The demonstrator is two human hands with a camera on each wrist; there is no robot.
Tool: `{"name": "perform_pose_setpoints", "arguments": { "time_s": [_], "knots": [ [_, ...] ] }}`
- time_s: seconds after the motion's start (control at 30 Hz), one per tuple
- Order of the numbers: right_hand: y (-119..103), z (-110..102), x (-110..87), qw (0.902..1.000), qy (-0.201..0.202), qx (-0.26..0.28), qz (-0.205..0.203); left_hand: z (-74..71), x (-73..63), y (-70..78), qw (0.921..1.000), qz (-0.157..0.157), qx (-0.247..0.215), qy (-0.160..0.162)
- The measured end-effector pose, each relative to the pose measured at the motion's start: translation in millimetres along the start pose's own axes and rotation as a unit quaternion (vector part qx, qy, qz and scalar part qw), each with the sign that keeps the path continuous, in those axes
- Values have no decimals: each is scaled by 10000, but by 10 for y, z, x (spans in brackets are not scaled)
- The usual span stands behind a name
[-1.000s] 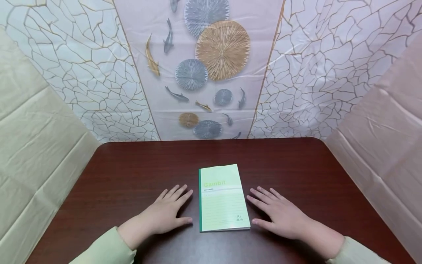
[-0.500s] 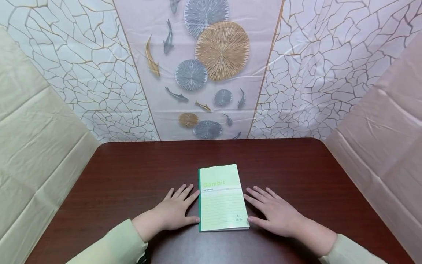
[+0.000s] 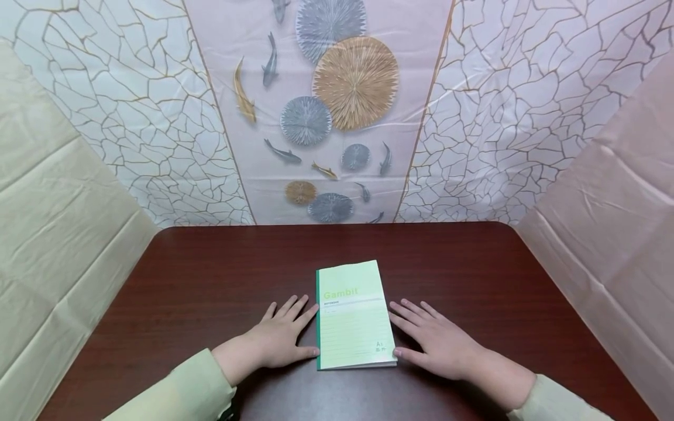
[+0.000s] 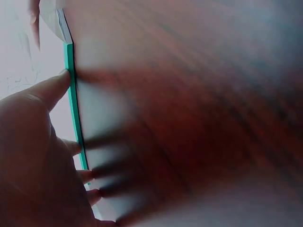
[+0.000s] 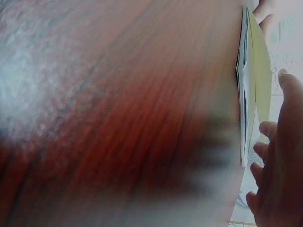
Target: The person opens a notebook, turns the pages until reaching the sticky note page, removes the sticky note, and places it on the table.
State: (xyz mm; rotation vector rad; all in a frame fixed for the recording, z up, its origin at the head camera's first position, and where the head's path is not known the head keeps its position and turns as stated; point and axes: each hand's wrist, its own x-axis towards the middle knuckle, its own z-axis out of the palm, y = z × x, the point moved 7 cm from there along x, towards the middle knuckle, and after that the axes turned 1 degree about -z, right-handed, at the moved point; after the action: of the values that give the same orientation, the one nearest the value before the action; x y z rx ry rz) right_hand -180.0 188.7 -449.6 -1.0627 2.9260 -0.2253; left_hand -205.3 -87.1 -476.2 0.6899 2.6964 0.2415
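A pale green notebook (image 3: 354,327) marked "Gambit" lies closed on the dark wooden table, its green spine (image 4: 75,104) toward the left. My left hand (image 3: 276,339) is spread flat beside it, with the thumb and index fingertips touching the spine. Spread along the opposite side is my right hand (image 3: 442,345). Its thumb and index fingertips are at the notebook's right edge; the right wrist view does not settle whether they touch. In that view the cover (image 5: 262,75) bows a little away from the pages. Neither hand grips anything.
The reddish-brown table (image 3: 226,257) has rounded far corners. A patterned cloth backdrop (image 3: 326,164) with fish and round leaves hangs behind it. Beige cloth panels (image 3: 63,234) stand along both sides.
Over the past second my left hand has moved right until its fingertips reached the spine. My right hand has shifted slightly left toward the notebook. Little differs from half a second ago.
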Motion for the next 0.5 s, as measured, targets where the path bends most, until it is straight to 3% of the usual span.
{"name": "perform_pose_setpoints", "arguments": {
  "time_s": [0.17,0.5],
  "knots": [
    [-19,-17,7,9998,137,114,-46,-26,-19,16,10000,-25,-9,-49],
    [-67,-36,25,9947,139,990,251,-30,-23,11,10000,-56,-27,-22]
  ]
}}
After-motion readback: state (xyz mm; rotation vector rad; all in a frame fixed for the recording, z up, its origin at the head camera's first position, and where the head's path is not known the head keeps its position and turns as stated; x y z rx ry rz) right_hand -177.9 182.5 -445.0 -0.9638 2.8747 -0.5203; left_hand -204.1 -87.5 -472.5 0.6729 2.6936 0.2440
